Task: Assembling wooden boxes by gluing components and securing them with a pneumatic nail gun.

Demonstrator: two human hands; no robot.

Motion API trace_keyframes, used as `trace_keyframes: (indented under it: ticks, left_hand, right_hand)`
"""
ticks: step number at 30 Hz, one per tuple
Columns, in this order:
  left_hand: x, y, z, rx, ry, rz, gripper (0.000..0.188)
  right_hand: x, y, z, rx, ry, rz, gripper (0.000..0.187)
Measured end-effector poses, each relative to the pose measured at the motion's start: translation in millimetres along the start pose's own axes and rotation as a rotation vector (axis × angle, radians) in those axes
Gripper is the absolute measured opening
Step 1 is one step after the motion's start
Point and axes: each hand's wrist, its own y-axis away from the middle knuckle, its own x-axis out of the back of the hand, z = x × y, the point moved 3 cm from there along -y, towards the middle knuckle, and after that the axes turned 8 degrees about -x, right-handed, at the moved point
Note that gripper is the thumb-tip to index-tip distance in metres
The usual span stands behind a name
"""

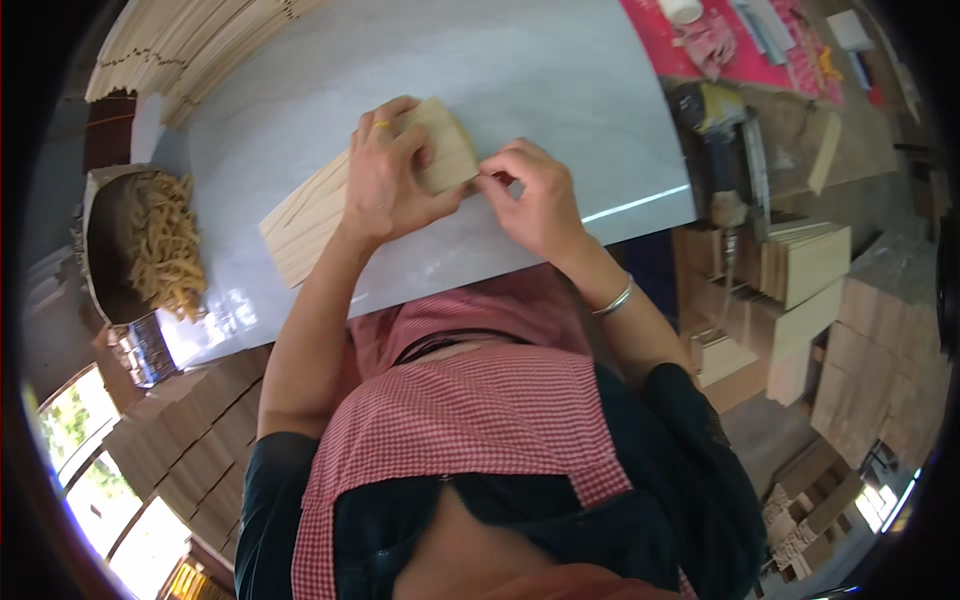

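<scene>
My left hand is wrapped over a stack of pale wooden boards, with a yellow ring showing on one finger. The boards lie aslant above the grey-white tabletop, their right end turned up toward my right hand. At that end's lower corner, my right hand has its thumb and forefinger pinched together. Whatever sits between those fingertips is too small to make out. A metal bangle circles my right wrist.
Left of the table edge stands an open container heaped with tan rubber-band-like loops. Long wooden strips are piled at the far left. A nail-gun-like tool hangs beyond the right edge, near stacked boards and a pink-covered surface.
</scene>
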Motion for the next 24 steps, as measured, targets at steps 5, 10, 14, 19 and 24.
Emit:
trace_keyframes:
  ticks: [5,10,14,19,24]
  left_hand:
    - [2,6,1,0.059,-0.052,-0.067,0.041]
    - [2,8,1,0.115,-0.048,-0.131,0.036]
    - [1,5,0,0.075,-0.084,-0.068,0.033]
    - [-1,4,0,0.067,-0.103,-0.06,0.033]
    - [4,7,-1,0.048,-0.102,-0.096,0.038]
  right_hand:
    - [72,-75,28,0.146,0.322,0.082,0.044]
    - [214,-171,148,-0.482,1.225,0.135,0.049]
    - [241,-178,199,-0.377,1.232,-0.094,0.051]
    - [240,-188,181,-0.583,1.365,0.044,0.052]
    - [236,-114,109,-0.261,0.997,0.307,0.054]
